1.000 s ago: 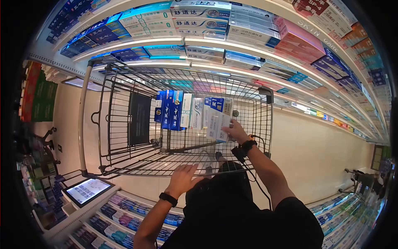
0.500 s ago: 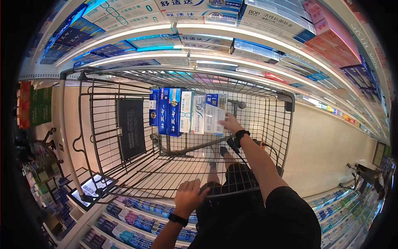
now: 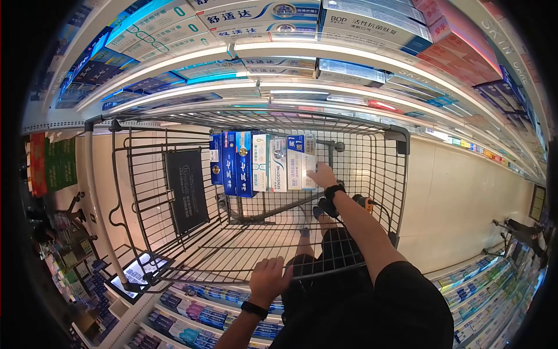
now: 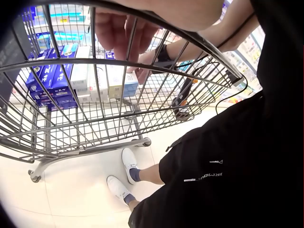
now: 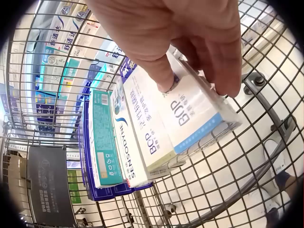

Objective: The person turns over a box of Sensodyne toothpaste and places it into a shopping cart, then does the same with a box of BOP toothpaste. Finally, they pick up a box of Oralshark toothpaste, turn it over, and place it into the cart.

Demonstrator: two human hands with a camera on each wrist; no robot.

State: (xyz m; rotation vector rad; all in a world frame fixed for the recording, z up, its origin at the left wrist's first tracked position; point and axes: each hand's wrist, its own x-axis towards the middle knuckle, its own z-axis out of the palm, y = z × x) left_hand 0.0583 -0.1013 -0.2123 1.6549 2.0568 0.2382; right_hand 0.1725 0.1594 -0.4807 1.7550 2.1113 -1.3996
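Observation:
In a wire shopping cart [image 3: 331, 273], a row of toothpaste boxes stands side by side: dark blue boxes [image 3: 229, 168], a white and green box [image 3: 261, 163], a Sensodyne box [image 3: 279, 168] and white BOP boxes [image 3: 296, 168] at the right end. My right hand [image 3: 321, 175] grips the end BOP box [image 5: 190, 109], thumb [image 5: 164, 78] on its printed face and fingers over its far side. My left hand [image 3: 269, 280] rests on the cart's near rim, its fingers [image 4: 124, 38] hanging relaxed inside, holding no box.
Shelves of boxed toothpaste [image 3: 372, 26] run along the cart's far side. More stocked shelves [image 3: 203, 308] lie behind the person, with a lit screen [image 3: 139, 272] at lower left. Pale floor [image 3: 447, 198] extends right of the cart.
The BOP boxes, tilted and slightly apart a second ago, now line up against the Sensodyne box, my right hand moving left with them. My left hand stays at the near rim.

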